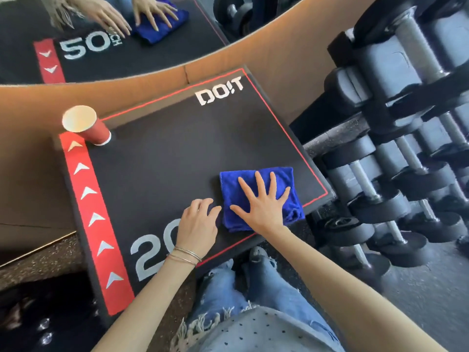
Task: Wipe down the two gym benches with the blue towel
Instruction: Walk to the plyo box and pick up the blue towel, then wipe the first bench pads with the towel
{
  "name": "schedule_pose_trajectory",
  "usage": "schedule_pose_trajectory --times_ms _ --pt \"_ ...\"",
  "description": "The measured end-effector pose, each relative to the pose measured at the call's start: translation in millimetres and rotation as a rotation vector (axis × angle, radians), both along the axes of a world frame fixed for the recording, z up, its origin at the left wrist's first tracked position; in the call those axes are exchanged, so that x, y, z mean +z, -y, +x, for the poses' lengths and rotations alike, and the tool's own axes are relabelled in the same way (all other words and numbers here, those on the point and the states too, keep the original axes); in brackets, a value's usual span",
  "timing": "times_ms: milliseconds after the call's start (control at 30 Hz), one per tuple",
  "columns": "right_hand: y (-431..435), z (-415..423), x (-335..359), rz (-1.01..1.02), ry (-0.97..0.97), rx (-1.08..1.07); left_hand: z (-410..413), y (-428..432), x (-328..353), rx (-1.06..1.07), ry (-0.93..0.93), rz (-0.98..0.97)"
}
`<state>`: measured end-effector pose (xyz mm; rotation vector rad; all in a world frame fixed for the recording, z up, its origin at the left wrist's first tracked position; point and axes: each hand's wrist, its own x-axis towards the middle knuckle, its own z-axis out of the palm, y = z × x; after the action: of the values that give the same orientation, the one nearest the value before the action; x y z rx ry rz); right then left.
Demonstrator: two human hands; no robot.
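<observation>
A folded blue towel [276, 182] lies on the near right part of a black padded bench top [177, 153] with a red stripe of white arrows, red edging and white lettering. My right hand [264, 203] presses flat on the towel, fingers spread wide. My left hand [199, 226] rests on the bench surface just left of the towel, fingers curled, its fingertips at the towel's left edge. Thin bangles circle the left wrist.
A red paper cup [88, 125] stands upright at the bench's far left corner. A mirror [114, 34] above a tan wall base reflects the hands and towel. A dumbbell rack [396, 148] stands close on the right. My legs in torn jeans [253, 288] are against the near edge.
</observation>
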<state>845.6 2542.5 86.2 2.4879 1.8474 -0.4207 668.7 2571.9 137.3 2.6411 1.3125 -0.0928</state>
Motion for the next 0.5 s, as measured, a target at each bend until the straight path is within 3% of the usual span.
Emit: schedule_pose_trajectory --times_ms 500 --pt "20 -28 2 0.229 0.215 -0.234 -5 -36 -4 -0.390 0.034 -0.057"
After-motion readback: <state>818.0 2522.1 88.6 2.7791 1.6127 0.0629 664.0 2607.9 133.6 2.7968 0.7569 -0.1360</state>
